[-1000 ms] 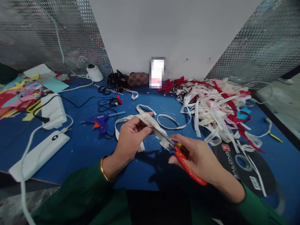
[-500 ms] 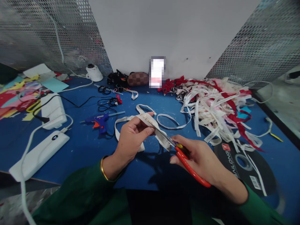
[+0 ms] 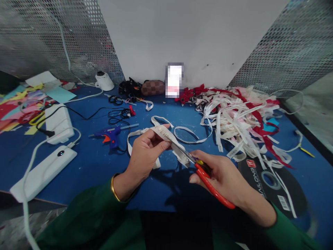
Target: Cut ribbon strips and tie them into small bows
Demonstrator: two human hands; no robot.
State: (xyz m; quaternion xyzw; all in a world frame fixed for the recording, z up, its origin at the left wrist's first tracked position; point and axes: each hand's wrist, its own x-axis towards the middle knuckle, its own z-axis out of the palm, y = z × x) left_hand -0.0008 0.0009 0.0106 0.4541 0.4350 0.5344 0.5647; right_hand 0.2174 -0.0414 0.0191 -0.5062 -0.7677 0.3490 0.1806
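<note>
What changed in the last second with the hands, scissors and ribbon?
The right hand drew the red-handled scissors slightly down and right, blades still at the white ribbon. The left hand still pinches the ribbon; nothing was let go.

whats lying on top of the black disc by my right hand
White ribbon strips trail across the black disc from the ribbon pile. Its near edge is hidden by the right hand and green sleeve.

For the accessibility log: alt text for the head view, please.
A person's left hand pinches a white ribbon strip while the right hand holds red-handled scissors at it above a blue table. A heap of white and red ribbons lies at right.
</note>
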